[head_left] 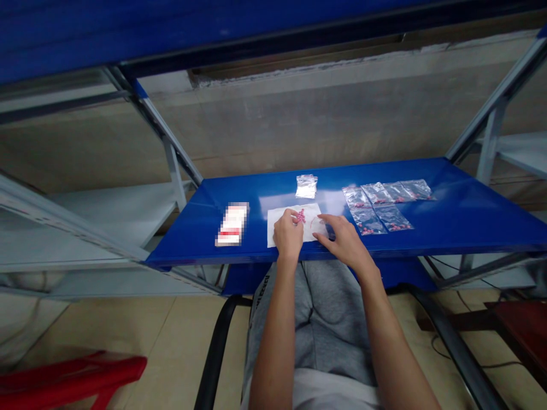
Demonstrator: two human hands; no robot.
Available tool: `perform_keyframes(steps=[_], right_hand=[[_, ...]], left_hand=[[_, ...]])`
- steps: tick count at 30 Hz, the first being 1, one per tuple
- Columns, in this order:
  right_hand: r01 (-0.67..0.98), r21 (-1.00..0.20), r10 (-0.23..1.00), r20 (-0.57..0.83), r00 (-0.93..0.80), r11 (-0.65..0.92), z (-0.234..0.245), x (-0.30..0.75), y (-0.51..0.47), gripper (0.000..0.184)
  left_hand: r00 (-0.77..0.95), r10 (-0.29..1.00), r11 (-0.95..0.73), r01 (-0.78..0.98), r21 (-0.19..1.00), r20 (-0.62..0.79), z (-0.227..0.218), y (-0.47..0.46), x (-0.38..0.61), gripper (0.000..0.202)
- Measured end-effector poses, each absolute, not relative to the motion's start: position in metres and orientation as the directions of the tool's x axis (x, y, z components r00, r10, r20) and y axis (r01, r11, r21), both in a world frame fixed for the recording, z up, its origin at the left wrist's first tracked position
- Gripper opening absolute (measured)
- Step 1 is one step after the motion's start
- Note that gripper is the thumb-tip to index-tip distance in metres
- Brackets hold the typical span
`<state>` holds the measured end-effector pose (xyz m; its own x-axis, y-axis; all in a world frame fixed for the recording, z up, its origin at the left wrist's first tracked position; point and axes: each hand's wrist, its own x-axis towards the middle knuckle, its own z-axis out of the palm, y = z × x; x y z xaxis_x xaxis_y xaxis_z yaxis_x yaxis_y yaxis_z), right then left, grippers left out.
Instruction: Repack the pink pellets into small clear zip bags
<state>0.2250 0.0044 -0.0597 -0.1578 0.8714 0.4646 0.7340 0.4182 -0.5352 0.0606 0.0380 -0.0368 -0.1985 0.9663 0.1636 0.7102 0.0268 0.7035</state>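
A white cloth or paper sheet point(274, 236) lies near the front edge of the blue table, with a small heap of pink beads point(301, 215) on it. My left hand point(288, 230) rests over the sheet, fingers curled and their tips at the left side of the heap; what they pinch is too small to make out. On the right of the sheet my right hand point(342, 236) holds its thumb and index finger apart, with nothing visible gripped. Between those fingertips, a thin reddish line shows on the sheet.
Several clear zip bags point(391, 210) with small red pieces lie in two rows on the right of the blue table point(461, 210). A stack of clear bags point(306, 187) sits behind the sheet. At left is a blurred-out white and red item point(232, 224). Metal posts flank the table.
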Motion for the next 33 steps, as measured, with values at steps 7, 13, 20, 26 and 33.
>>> perform_keyframes(steps=[7, 13, 20, 26, 33], right_hand=[[0.726, -0.542, 0.868, 0.472, -0.154, 0.423, -0.06, 0.224, 0.005, 0.044], [0.708, -0.542, 0.852, 0.496, -0.166, 0.453, -0.059, 0.222, 0.003, 0.044], [0.702, -0.547, 0.852, 0.496, -0.167, 0.457, -0.058, 0.223, 0.004, 0.044], [0.698, -0.551, 0.843, 0.519, -0.144, 0.458, -0.056, 0.222, 0.004, 0.042], [0.694, -0.558, 0.835, 0.538, -0.115, 0.455, -0.049, 0.218, 0.003, 0.041]], left_hand=[[-0.155, 0.963, -0.107, 0.532, 0.84, 0.222, -0.035, 0.034, 0.057, 0.02], [-0.029, 0.974, -0.213, 0.249, 0.945, 0.227, -0.026, 0.025, 0.06, 0.017], [0.081, 0.98, -0.195, 0.271, 0.943, 0.179, -0.011, 0.02, 0.056, 0.008], [0.018, 0.979, -0.198, 0.31, 0.93, 0.202, -0.015, 0.015, 0.056, 0.031], [-0.025, 0.991, -0.125, 0.221, 0.967, 0.134, -0.019, 0.01, 0.069, 0.035]])
